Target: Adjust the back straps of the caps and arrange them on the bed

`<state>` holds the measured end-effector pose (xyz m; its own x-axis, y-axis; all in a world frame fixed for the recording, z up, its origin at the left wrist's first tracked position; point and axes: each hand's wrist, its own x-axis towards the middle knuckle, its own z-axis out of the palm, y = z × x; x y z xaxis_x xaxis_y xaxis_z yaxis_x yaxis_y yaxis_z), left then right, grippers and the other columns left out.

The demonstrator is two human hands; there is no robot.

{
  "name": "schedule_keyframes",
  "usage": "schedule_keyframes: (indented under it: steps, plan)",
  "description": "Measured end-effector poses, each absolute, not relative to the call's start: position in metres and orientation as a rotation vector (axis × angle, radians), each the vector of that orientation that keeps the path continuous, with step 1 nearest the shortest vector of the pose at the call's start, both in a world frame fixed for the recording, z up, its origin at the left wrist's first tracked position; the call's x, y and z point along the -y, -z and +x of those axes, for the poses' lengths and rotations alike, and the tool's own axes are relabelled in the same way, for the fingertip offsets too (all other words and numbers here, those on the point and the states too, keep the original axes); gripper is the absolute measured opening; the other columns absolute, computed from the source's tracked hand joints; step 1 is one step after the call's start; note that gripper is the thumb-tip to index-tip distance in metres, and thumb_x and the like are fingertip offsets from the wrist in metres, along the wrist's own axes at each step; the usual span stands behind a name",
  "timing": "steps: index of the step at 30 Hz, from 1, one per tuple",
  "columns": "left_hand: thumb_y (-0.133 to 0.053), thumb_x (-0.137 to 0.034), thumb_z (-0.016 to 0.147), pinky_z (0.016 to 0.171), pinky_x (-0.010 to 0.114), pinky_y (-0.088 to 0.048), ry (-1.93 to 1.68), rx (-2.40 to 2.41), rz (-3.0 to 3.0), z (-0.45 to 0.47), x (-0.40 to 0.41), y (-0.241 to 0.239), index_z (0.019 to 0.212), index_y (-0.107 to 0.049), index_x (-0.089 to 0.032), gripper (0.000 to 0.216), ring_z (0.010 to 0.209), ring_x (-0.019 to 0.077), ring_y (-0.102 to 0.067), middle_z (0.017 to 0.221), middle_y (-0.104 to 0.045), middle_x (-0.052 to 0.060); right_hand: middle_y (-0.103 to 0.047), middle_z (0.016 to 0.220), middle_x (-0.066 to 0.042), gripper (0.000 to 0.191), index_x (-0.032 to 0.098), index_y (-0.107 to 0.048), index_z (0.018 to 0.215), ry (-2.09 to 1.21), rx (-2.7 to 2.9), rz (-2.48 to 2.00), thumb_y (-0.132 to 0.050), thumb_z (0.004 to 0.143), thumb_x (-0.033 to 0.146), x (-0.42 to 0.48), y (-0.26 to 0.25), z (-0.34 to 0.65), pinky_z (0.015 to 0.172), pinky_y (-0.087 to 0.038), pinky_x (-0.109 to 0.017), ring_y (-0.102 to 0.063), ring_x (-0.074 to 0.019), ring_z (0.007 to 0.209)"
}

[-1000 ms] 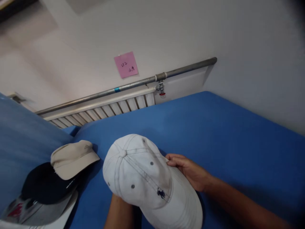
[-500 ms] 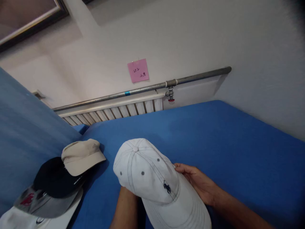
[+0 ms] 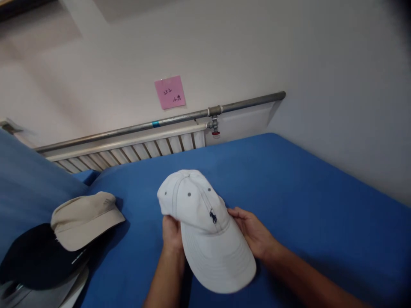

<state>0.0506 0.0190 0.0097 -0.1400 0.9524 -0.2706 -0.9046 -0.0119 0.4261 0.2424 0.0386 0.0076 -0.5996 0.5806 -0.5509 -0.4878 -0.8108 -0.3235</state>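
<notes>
A white baseball cap (image 3: 199, 218) with a small dark horse-and-rider emblem is held between my two hands, its brim pointing down toward me. My left hand (image 3: 171, 233) grips the cap's left edge from below, and its fingers are hidden under the crown. On the other side my right hand (image 3: 252, 231) has its thumb on the cap near the base of the brim, the remaining fingers tucked beneath. Off to the left lie more caps: a beige cap (image 3: 85, 218) rests on a black cap (image 3: 35, 256), over a grey cap (image 3: 48, 295).
A blue-covered surface (image 3: 305, 205) spreads under the hands up to the wall. Behind it run a white radiator (image 3: 144, 149) and a metal pipe (image 3: 122, 130) with a red-handled valve (image 3: 215, 133). A pink note (image 3: 170, 93) hangs above. Blue fabric (image 3: 25, 171) stands at the left.
The white cap has moved up and away from me, and its brim now shows whole. More of my left hand is visible. The view has shifted, so the other caps sit further left.
</notes>
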Motion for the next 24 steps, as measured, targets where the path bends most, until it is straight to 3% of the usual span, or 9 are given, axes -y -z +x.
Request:
schedule_keyframes:
  steps: [2, 6, 10, 15, 24]
  plan:
    - [-0.029, -0.028, 0.099, 0.093, 0.037, -0.049, -1.608, -0.566, 0.047, 0.054, -0.022, -0.014, 0.109, -0.068, -0.014, 0.043, 0.083, 0.018, -0.069, 0.088, -0.074, 0.008, -0.069, 0.062, -0.006, 0.019, 0.013, -0.067, 0.079, -2.299, 0.173, -0.885, -0.05, 0.08, 0.022, -0.042, -0.005, 0.243, 0.075, -0.05, -0.034, -0.065, -0.0195, 0.061]
    - [-0.025, -0.035, 0.098, 0.093, 0.035, -0.05, -1.51, -0.444, 0.106, 0.048, -0.023, -0.011, 0.101, -0.072, -0.011, 0.053, 0.087, 0.0197, -0.072, 0.095, -0.076, 0.012, -0.069, 0.062, -0.005, 0.016, 0.014, -0.067, 0.073, -2.225, 0.228, -0.854, -0.053, 0.077, 0.022, -0.046, 0.0, 0.245, 0.072, -0.048, -0.032, -0.063, -0.0181, 0.058]
    - [-0.028, -0.016, 0.096, 0.089, 0.023, -0.051, -1.411, -0.335, 0.224, 0.032, -0.024, 0.005, 0.094, -0.075, -0.014, 0.048, 0.088, 0.0151, -0.072, 0.092, -0.077, 0.007, -0.069, 0.065, 0.0, 0.006, 0.017, -0.064, 0.071, -2.187, 0.35, -0.731, -0.059, 0.073, 0.02, -0.048, -0.002, 0.252, 0.07, -0.045, -0.029, -0.063, -0.0155, 0.062]
    - [-0.033, -0.016, 0.096, 0.104, 0.027, -0.041, -1.119, -0.173, 0.401, 0.025, -0.024, 0.007, 0.11, -0.072, -0.013, 0.042, 0.112, 0.0195, -0.063, 0.115, -0.069, 0.008, -0.071, 0.077, -0.001, 0.018, 0.016, -0.066, 0.086, -2.219, 0.385, -0.595, -0.064, 0.078, 0.031, -0.053, -0.006, 0.259, 0.075, -0.045, -0.028, -0.065, -0.0145, 0.071]
    - [-0.029, -0.019, 0.097, 0.113, 0.035, -0.029, -0.894, -0.074, 0.399, 0.036, -0.027, 0.009, 0.119, -0.067, -0.009, 0.044, 0.126, 0.0223, -0.051, 0.129, -0.058, 0.011, -0.071, 0.073, -0.003, 0.019, 0.014, -0.067, 0.086, -2.105, 0.263, -0.468, -0.05, 0.083, 0.023, -0.062, -0.005, 0.259, 0.08, -0.048, -0.03, -0.066, -0.0158, 0.069]
